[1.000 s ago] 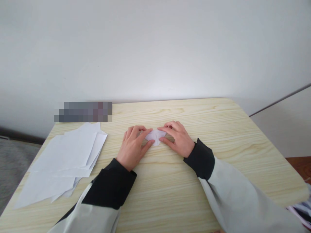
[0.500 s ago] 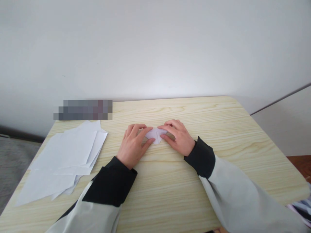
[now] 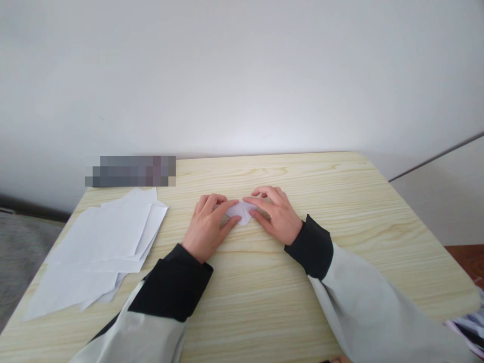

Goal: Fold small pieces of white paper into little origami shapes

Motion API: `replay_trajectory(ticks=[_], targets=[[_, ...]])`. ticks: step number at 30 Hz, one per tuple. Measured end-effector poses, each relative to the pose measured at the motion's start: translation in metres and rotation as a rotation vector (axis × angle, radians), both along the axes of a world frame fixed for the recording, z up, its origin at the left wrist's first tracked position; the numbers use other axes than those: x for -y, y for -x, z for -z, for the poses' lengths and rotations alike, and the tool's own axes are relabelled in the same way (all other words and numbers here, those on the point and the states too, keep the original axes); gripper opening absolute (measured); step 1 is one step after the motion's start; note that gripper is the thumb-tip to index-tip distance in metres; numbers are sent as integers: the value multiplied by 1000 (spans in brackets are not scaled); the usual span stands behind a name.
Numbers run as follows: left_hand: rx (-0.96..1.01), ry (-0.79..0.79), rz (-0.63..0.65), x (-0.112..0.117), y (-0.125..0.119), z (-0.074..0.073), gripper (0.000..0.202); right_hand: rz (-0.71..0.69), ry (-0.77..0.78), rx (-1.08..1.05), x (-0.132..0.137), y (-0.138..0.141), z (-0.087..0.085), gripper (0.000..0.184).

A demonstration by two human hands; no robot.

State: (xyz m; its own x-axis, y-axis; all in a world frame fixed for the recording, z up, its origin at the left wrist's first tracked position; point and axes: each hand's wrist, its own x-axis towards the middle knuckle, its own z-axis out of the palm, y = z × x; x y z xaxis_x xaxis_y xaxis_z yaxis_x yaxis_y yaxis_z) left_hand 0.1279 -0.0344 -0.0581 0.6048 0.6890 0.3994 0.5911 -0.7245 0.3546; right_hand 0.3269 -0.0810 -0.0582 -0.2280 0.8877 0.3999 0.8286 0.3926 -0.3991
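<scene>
A small folded piece of white paper (image 3: 242,211) lies on the wood-grain table between my two hands, a crease running down its middle and its near end narrowing to a blunt point. My left hand (image 3: 209,222) grips its left side, thumb on the near edge and index finger along the far edge. From the right, my right hand (image 3: 275,214) holds the other side with thumb and index finger, its remaining fingers curled above the table. The fingertips cover the paper's outer corners.
Loose white sheets (image 3: 109,237) lie in an overlapping pile on the left of the table (image 3: 257,312). Behind them sits a dark, blurred-out object (image 3: 132,172) by the white wall (image 3: 242,75). Striped fabric (image 3: 469,327) shows at the lower right.
My right index fingertip has slid slightly left along the paper's far edge, toward the middle crease. My left hand has stayed almost still.
</scene>
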Motion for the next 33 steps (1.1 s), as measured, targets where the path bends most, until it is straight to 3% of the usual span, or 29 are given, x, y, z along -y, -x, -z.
replay_trajectory(ticks=[25, 33], targets=[[-22, 38, -10, 2, -1, -5, 15, -53, -24, 115, 1, 0, -4, 20], [-62, -42, -4, 0, -1, -3, 29, 4, -49, 183, 2, 5, -6, 26]])
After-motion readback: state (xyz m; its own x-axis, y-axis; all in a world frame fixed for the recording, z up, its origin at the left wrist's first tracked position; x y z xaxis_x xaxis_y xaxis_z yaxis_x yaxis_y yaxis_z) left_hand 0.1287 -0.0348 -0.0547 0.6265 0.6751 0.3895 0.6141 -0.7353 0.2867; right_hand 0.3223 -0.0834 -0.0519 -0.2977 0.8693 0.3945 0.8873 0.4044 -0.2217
